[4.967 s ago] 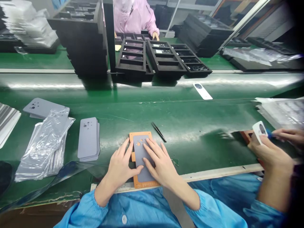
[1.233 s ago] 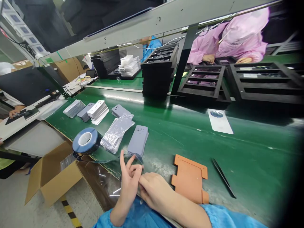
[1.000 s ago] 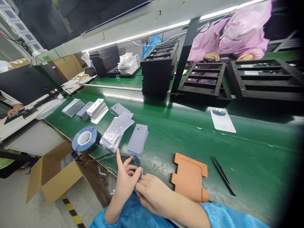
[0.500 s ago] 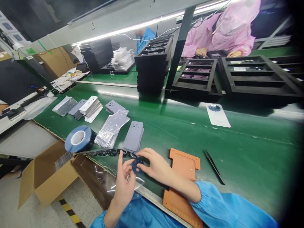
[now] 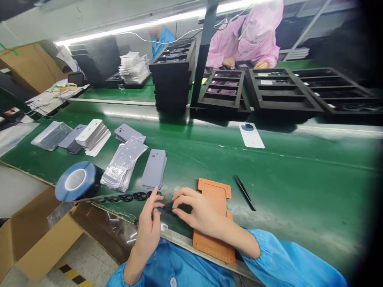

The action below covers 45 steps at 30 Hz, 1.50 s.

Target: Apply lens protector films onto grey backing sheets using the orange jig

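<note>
My right hand [image 5: 196,209] pinches a thin dark round piece [image 5: 169,206] between thumb and fingers, left of the orange fixture [image 5: 214,195]. My left hand [image 5: 150,223] is at the table's front edge, fingers bent around the end of a clear strip with black ring-shaped pieces [image 5: 125,197]; its fingertips are close to the dark piece. What the left fingers grip is too small to make out. The strip runs left to a roll with a blue side [image 5: 76,180]. Behind my left hand lies a stack of grey phone back panels [image 5: 154,169].
Black tweezers [image 5: 245,193] lie right of the fixture. A white panel with a dark disc [image 5: 251,136] lies farther back. Wrapped panels [image 5: 124,161] and a white panel stack [image 5: 93,133] are at left. Black trays [image 5: 281,93] line the back, near a person in pink [image 5: 248,36].
The view has shifted right. My right hand has drawn the dark piece slightly away from my left hand, and the piece now appears tilted nearly edge-on.
</note>
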Each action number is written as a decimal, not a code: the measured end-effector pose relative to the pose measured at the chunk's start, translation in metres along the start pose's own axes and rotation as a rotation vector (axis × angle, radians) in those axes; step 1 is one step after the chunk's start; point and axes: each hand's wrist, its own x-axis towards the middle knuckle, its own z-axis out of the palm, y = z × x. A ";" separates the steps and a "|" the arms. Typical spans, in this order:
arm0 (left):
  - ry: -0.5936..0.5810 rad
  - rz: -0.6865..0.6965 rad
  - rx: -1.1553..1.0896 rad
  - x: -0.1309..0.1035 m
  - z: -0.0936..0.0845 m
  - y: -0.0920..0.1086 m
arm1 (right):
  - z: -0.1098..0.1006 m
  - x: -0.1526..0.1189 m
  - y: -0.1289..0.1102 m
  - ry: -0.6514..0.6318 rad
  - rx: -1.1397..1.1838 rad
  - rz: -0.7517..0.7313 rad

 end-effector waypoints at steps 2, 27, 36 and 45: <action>-0.043 0.033 0.024 0.003 -0.001 0.002 | -0.011 -0.013 0.002 0.048 0.034 0.020; 0.049 0.711 0.579 0.029 0.031 0.023 | -0.079 -0.079 0.086 0.327 -0.256 -0.095; -0.256 0.986 0.629 0.056 0.051 0.043 | -0.078 -0.074 0.088 0.345 -0.293 -0.158; -0.603 0.845 0.881 0.072 0.067 0.052 | -0.080 -0.072 0.095 0.368 -0.276 -0.165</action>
